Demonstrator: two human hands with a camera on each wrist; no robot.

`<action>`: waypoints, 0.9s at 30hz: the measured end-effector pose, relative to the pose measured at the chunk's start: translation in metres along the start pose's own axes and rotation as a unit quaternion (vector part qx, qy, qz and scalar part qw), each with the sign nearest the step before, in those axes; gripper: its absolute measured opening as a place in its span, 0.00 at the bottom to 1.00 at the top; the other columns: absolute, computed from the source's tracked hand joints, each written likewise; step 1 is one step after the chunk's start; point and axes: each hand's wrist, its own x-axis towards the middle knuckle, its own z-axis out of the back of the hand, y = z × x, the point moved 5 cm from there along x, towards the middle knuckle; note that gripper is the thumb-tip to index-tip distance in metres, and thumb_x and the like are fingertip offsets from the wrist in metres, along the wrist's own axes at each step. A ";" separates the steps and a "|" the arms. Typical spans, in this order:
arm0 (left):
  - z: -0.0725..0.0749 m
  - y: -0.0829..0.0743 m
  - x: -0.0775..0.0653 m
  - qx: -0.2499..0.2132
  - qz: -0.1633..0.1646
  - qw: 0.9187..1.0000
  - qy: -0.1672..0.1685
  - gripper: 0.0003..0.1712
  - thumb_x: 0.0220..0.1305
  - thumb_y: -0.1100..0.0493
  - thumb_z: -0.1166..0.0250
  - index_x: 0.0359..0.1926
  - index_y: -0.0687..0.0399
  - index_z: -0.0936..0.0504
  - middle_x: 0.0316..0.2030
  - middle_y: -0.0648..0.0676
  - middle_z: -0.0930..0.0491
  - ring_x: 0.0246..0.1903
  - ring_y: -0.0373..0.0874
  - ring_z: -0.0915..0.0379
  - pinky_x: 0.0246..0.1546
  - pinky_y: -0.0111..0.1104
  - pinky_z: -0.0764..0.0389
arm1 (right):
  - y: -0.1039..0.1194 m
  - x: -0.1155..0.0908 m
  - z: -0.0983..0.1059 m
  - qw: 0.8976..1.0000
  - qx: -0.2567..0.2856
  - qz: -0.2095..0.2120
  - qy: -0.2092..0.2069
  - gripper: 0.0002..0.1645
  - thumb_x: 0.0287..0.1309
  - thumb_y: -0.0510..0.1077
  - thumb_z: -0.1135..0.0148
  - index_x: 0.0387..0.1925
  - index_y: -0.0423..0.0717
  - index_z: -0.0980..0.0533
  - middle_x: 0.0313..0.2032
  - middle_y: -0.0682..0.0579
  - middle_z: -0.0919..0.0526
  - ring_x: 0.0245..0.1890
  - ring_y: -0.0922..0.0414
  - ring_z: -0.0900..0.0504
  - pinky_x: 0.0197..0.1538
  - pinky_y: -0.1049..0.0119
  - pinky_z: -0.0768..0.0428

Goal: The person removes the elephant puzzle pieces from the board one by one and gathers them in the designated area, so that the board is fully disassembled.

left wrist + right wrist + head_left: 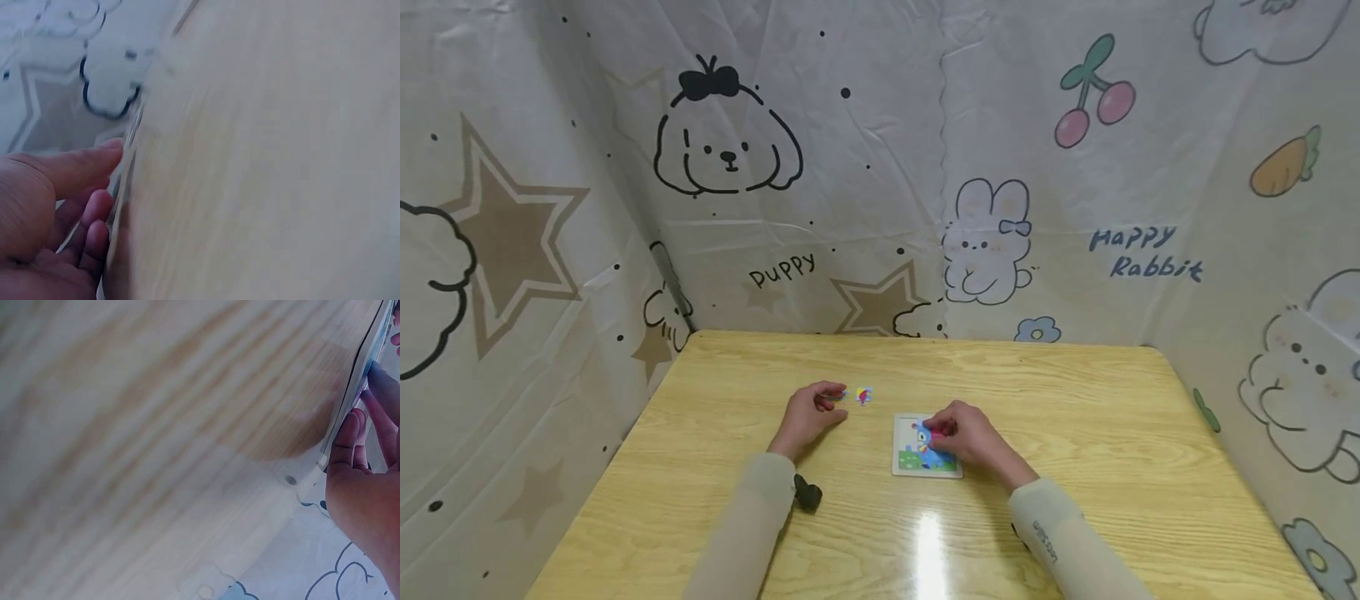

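Note:
On the table lies a small square picture puzzle (907, 457) with a pale frame, showing a blue animal over green ground. My right hand (967, 431) reaches over its right side, thumb and fingertips bent round a pink and blue puzzle piece (937, 435) at the board's surface. In the right wrist view the board appears nearly edge-on, with the fingertips (375, 375) right at it. My left hand (808, 417) lies to the left, thumb apart from the loosely bent fingers. By those fingers is a colourful puzzle piece (838, 395), partly hidden, and a second, yellow-and-pink piece (864, 395) lies just beyond.
The wooden table (1075, 400) meets patterned cloth walls (880, 167) at its back and sides. A dark wrist strap part (808, 494) sticks out by the left sleeve. A bright light reflection falls on the table's front middle.

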 end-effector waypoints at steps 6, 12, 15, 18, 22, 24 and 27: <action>-0.024 -0.016 -0.018 0.001 -0.025 0.999 0.036 0.24 0.58 0.67 0.23 0.56 0.57 0.15 0.48 0.56 0.14 0.39 0.43 0.27 0.41 0.28 0.25 | 0.001 0.000 0.000 1.000 -0.006 0.004 0.001 0.17 0.58 0.40 0.24 0.50 0.49 0.12 0.39 0.54 0.20 0.38 0.57 0.26 0.43 0.64 0.24; -0.057 -0.032 -0.035 -0.006 -0.052 0.992 0.116 0.22 0.60 0.64 0.23 0.56 0.55 0.14 0.47 0.53 0.15 0.39 0.42 0.25 0.41 0.27 0.23 | 0.000 -0.001 0.000 1.000 -0.006 0.000 0.001 0.17 0.58 0.40 0.23 0.50 0.49 0.12 0.38 0.54 0.21 0.37 0.57 0.26 0.42 0.63 0.24; -0.071 -0.038 -0.044 -0.008 -0.061 0.988 0.145 0.22 0.59 0.63 0.23 0.56 0.55 0.14 0.48 0.52 0.15 0.41 0.42 0.24 0.44 0.28 0.22 | 0.000 0.000 0.000 1.000 -0.006 0.003 0.000 0.16 0.58 0.40 0.24 0.50 0.49 0.12 0.37 0.54 0.21 0.37 0.57 0.26 0.42 0.63 0.24; -0.081 -0.042 -0.050 -0.002 -0.075 0.985 0.153 0.23 0.58 0.63 0.22 0.55 0.56 0.14 0.49 0.52 0.15 0.43 0.42 0.24 0.47 0.30 0.21 | 0.001 -0.001 0.000 1.000 -0.005 0.006 -0.001 0.16 0.59 0.40 0.24 0.50 0.49 0.12 0.37 0.54 0.21 0.37 0.57 0.26 0.42 0.63 0.24; -0.085 -0.044 -0.052 0.015 -0.087 0.985 0.149 0.22 0.58 0.63 0.22 0.54 0.56 0.13 0.49 0.52 0.13 0.44 0.43 0.23 0.49 0.32 0.20 | 0.001 -0.001 -0.001 1.000 -0.005 0.005 0.001 0.16 0.59 0.40 0.24 0.50 0.49 0.12 0.37 0.54 0.21 0.37 0.57 0.25 0.42 0.63 0.24; -0.086 -0.045 -0.052 0.025 -0.093 0.984 0.150 0.21 0.58 0.63 0.22 0.54 0.55 0.13 0.49 0.51 0.13 0.45 0.43 0.21 0.51 0.32 0.19 | 0.000 -0.001 -0.001 1.000 -0.006 0.006 0.003 0.16 0.59 0.40 0.24 0.50 0.49 0.12 0.37 0.54 0.21 0.38 0.57 0.25 0.42 0.64 0.24; -0.087 -0.047 -0.051 0.038 -0.095 0.982 0.156 0.20 0.59 0.61 0.22 0.54 0.53 0.13 0.49 0.49 0.12 0.49 0.44 0.20 0.55 0.34 0.19 | 0.000 0.000 0.001 1.000 -0.009 0.007 0.002 0.16 0.59 0.40 0.24 0.50 0.49 0.12 0.38 0.53 0.20 0.38 0.57 0.25 0.41 0.65 0.24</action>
